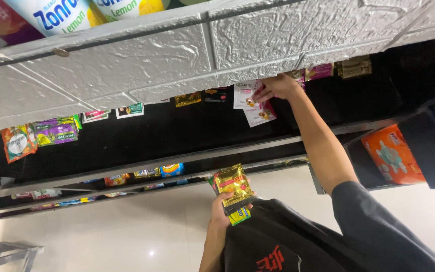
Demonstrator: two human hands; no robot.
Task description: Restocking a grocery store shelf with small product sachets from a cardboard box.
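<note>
Hands: right (pixel 278 86) at shelf sachets (pixel 250 100), left (pixel 222 209) holds packets (pixel 233 186).

Bare forearms and a dark short-sleeved top

The person wears a loose charcoal-black cotton T-shirt (pixel 298 236) with a red printed mark on it; above that mark the right sleeve ends near the elbow. Both forearms are bare, without watch, rings or gloves on the left hand (pixel 221 211) or right hand (pixel 279 86).

Two white sachets (pixel 250 100) hang at the shelf's front edge, two bleach bottles (pixel 56 15) stand above, one orange pack (pixel 392 155) sits right.
</note>
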